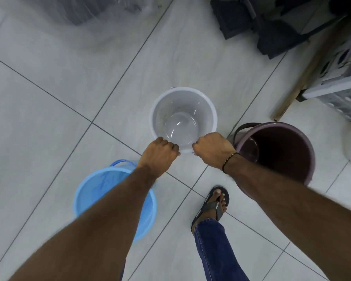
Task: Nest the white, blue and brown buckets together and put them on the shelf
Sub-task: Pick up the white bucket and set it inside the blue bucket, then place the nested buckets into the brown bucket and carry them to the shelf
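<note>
A white bucket (182, 110) stands upright on the tiled floor at the centre of the head view. My left hand (160, 154) and my right hand (213, 149) both grip its near rim, fingers curled over the edge. A blue bucket (93, 191) sits on the floor at lower left, partly hidden under my left forearm, its handle folded back. A brown bucket (282, 151) stands at the right, close to my right wrist, with my right forearm crossing its near side.
A grey metal shelf frame (336, 82) and a wooden stick (298, 84) are at the upper right. Dark boxes (261, 21) lie at the top right, plastic-wrapped goods (85, 9) at the top left. My sandalled foot (213, 203) is below the white bucket.
</note>
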The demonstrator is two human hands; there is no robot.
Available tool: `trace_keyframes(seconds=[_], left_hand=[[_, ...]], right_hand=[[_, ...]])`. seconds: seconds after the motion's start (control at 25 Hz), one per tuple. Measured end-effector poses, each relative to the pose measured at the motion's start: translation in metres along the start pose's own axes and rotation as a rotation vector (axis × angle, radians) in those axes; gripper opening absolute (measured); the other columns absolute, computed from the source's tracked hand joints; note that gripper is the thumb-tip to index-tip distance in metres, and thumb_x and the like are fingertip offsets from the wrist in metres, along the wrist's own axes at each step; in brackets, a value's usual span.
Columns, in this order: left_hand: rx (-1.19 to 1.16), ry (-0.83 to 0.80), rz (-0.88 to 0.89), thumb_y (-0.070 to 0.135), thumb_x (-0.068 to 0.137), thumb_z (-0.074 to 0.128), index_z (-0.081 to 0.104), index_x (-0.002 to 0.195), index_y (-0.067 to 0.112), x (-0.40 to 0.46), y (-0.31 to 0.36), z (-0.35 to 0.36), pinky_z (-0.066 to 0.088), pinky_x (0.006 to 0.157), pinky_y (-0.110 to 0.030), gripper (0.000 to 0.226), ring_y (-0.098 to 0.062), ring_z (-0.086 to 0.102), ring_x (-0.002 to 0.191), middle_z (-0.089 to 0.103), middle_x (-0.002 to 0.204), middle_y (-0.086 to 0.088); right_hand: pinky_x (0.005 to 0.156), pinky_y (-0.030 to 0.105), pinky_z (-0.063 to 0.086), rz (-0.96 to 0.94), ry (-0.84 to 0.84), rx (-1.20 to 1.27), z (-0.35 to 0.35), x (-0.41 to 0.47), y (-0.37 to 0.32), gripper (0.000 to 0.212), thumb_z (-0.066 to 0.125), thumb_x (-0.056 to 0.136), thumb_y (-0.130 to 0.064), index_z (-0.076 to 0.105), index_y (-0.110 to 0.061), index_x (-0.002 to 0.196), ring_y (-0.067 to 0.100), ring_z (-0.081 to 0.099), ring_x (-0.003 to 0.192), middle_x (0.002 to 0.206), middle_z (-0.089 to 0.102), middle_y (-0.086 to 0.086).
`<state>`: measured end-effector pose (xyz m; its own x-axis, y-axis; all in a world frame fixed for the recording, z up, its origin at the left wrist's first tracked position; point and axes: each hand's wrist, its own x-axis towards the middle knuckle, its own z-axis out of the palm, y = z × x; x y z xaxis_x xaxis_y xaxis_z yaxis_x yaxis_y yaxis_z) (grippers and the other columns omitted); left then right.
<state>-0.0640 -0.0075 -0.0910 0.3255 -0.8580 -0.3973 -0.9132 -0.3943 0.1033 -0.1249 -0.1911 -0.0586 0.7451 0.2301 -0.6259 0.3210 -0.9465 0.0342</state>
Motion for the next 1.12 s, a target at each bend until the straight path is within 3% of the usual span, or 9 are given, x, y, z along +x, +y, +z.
trace_keyframes(seconds=[0.2,0.32,0.44,0.6,0.72,0.8,0.96,1.12], left_hand=[[-0.056,0.037,-0.173,0.023,0.100,0.054,0.065,0.088,0.012,-0.096,0.006,-0.128,0.049,0.080,-0.038,0.020,-0.029,0.065,0.076,0.072,0.078,-0.007],[-0.090,0.062,-0.326,0.019,0.101,0.051,0.062,0.088,0.010,-0.176,0.025,-0.178,0.048,0.079,-0.042,0.019,-0.031,0.061,0.077,0.066,0.078,-0.008],[-0.131,0.047,-0.440,0.011,0.090,0.066,0.063,0.082,0.010,-0.255,0.050,-0.197,0.049,0.070,-0.043,0.009,-0.031,0.060,0.070,0.064,0.072,-0.008],[-0.261,-0.019,-0.524,0.011,0.085,0.071,0.067,0.086,0.009,-0.327,0.074,-0.145,0.053,0.069,-0.042,0.004,-0.031,0.062,0.072,0.068,0.077,-0.009],[-0.355,-0.065,-0.508,0.018,0.096,0.054,0.066,0.099,0.010,-0.345,0.081,-0.064,0.051,0.083,-0.045,0.014,-0.032,0.064,0.089,0.070,0.093,-0.010],[-0.389,-0.093,-0.484,0.026,0.101,0.047,0.066,0.098,0.013,-0.346,0.083,-0.013,0.050,0.087,-0.044,0.023,-0.029,0.064,0.092,0.071,0.093,-0.008],[-0.508,-0.135,-0.510,0.030,0.085,0.073,0.072,0.082,0.017,-0.335,0.080,0.059,0.052,0.079,-0.038,0.013,-0.024,0.067,0.078,0.074,0.078,-0.004],[-0.632,-0.030,-0.587,0.011,0.085,0.069,0.069,0.080,0.011,-0.321,0.064,0.096,0.052,0.070,-0.037,0.005,-0.029,0.066,0.077,0.071,0.082,-0.009]], right_hand=[[0.068,0.032,0.048,-0.035,0.044,0.043,-0.124,-0.073,-0.031,0.020,0.057,0.091,-0.003,0.070,-0.018,0.095,0.024,0.069,0.080,0.090,0.073,0.001],[0.082,0.036,0.054,-0.186,0.139,0.014,-0.182,-0.113,-0.067,0.021,0.055,0.089,0.000,0.068,-0.013,0.099,0.026,0.068,0.086,0.094,0.073,0.006],[0.083,0.037,0.054,-0.376,0.211,-0.098,-0.213,-0.142,-0.121,0.020,0.056,0.089,0.001,0.069,-0.011,0.097,0.026,0.068,0.085,0.092,0.073,0.007],[0.078,0.033,0.053,-0.534,0.160,-0.239,-0.200,-0.146,-0.199,0.018,0.058,0.088,-0.003,0.072,-0.015,0.091,0.022,0.068,0.078,0.087,0.074,0.004],[0.080,0.036,0.052,-0.508,0.039,-0.266,-0.152,-0.130,-0.245,0.018,0.058,0.089,0.000,0.071,-0.012,0.093,0.025,0.067,0.080,0.089,0.073,0.008],[0.084,0.039,0.053,-0.489,-0.011,-0.242,-0.111,-0.114,-0.271,0.018,0.055,0.092,0.003,0.068,-0.007,0.098,0.028,0.066,0.084,0.093,0.072,0.012],[0.099,0.046,0.047,-0.386,-0.084,-0.167,-0.048,-0.075,-0.302,0.023,0.046,0.094,0.006,0.063,0.001,0.110,0.034,0.062,0.097,0.104,0.068,0.020],[0.100,0.041,0.047,-0.263,-0.112,-0.016,-0.021,-0.048,-0.315,0.026,0.053,0.090,-0.004,0.063,-0.005,0.114,0.032,0.062,0.101,0.107,0.069,0.014]])
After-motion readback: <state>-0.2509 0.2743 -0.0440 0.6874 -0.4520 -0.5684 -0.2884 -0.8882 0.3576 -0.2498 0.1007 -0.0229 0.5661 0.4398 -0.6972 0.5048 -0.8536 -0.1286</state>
